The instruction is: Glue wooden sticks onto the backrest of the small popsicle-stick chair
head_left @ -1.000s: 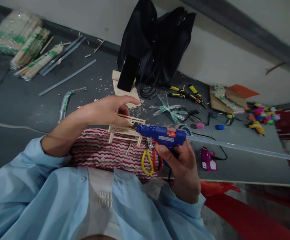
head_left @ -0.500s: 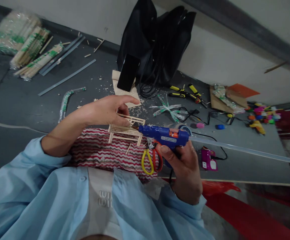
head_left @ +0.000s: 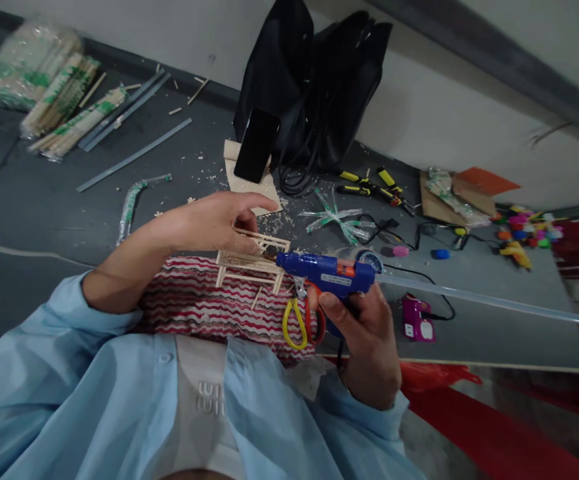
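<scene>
My right hand (head_left: 364, 333) is wrapped around the handle of a blue hot glue gun (head_left: 326, 272), a long clear glue stick (head_left: 469, 300) trailing from its back. The nozzle points left at a small bench-like frame of wooden sticks (head_left: 249, 263). Over that frame bends my left hand (head_left: 222, 220), its thumb and fingers closed on the upper part and one finger stretched out above. Their tips are partly hidden. Under the frame lies a red-and-white wavy-striped cloth (head_left: 194, 300). Scissors with yellow and red handles (head_left: 296, 325) rest just below the gun.
A black bag (head_left: 309, 87) stands against the wall behind a phone (head_left: 257, 145). Pliers (head_left: 369, 189), clear wrappers (head_left: 336, 217) and a purple power socket (head_left: 418, 319) lie right. Bundled wooden sticks (head_left: 59, 93) and flat grey strips (head_left: 134, 155) lie left.
The glue gun and my right hand have shifted very slightly left, toward the stick frame. My left hand is almost unmoved.
</scene>
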Demonstrator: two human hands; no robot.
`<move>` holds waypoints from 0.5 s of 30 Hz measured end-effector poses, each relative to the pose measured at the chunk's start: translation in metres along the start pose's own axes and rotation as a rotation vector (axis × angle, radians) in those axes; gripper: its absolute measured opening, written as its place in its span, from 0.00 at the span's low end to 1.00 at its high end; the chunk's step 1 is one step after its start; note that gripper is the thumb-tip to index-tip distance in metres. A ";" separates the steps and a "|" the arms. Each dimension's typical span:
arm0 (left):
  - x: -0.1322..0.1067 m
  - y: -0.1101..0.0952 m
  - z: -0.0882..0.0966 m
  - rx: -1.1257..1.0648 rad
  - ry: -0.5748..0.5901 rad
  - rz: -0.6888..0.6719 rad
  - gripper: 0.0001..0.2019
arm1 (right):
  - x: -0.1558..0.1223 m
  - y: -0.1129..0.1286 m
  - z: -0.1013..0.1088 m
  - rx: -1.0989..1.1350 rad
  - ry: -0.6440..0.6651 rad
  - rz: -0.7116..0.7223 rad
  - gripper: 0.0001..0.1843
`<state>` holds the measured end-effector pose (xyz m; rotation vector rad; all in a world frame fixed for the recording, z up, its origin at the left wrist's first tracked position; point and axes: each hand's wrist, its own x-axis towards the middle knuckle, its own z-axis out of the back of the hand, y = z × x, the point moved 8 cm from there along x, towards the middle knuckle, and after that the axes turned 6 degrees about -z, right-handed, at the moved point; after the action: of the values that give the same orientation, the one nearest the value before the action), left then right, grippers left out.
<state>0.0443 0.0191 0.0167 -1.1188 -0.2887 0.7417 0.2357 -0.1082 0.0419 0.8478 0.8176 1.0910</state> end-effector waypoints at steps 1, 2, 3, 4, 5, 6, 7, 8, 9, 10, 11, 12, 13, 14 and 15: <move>0.000 0.000 0.000 0.006 0.001 0.000 0.36 | 0.000 0.001 -0.001 -0.002 0.006 0.000 0.13; 0.000 0.000 0.000 0.012 0.003 0.001 0.36 | 0.000 0.002 -0.002 -0.007 0.008 -0.002 0.12; 0.000 0.000 0.000 0.016 0.006 0.004 0.36 | -0.001 0.003 -0.003 -0.011 0.004 -0.007 0.12; 0.000 0.000 0.000 0.019 0.010 0.006 0.36 | -0.001 0.003 -0.002 -0.011 -0.009 -0.008 0.12; 0.000 -0.001 0.000 0.020 0.013 0.007 0.36 | -0.001 0.003 -0.002 -0.005 -0.020 -0.012 0.12; 0.000 -0.001 0.000 0.018 0.015 0.007 0.36 | -0.002 0.003 -0.001 0.006 -0.029 -0.017 0.13; 0.000 -0.001 0.000 0.014 0.016 0.007 0.36 | -0.002 0.001 0.000 0.020 -0.038 -0.025 0.14; 0.000 -0.001 0.000 0.009 0.015 0.006 0.36 | -0.002 0.000 0.000 0.032 -0.045 -0.031 0.15; -0.001 -0.001 0.000 0.004 0.013 0.004 0.36 | -0.002 -0.001 0.001 0.036 -0.048 -0.035 0.15; -0.001 -0.001 0.000 0.000 0.012 0.003 0.35 | -0.002 -0.002 0.002 0.034 -0.049 -0.034 0.15; -0.001 -0.001 0.000 -0.002 0.010 0.002 0.35 | -0.002 -0.002 0.002 0.029 -0.045 -0.031 0.15; -0.001 -0.001 0.000 -0.002 0.008 0.000 0.35 | -0.002 -0.002 0.002 0.027 -0.040 -0.026 0.14; -0.001 -0.001 0.000 -0.001 0.006 -0.001 0.35 | -0.002 -0.003 0.001 0.032 -0.027 -0.026 0.14; -0.001 -0.002 0.000 0.000 0.005 -0.001 0.35 | -0.002 -0.003 0.000 0.042 -0.012 -0.030 0.13; -0.001 -0.002 0.000 0.001 0.006 0.000 0.35 | -0.002 -0.004 -0.001 0.055 -0.002 -0.037 0.13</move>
<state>0.0441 0.0180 0.0183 -1.1195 -0.2836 0.7381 0.2355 -0.1109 0.0384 0.8761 0.8615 1.0384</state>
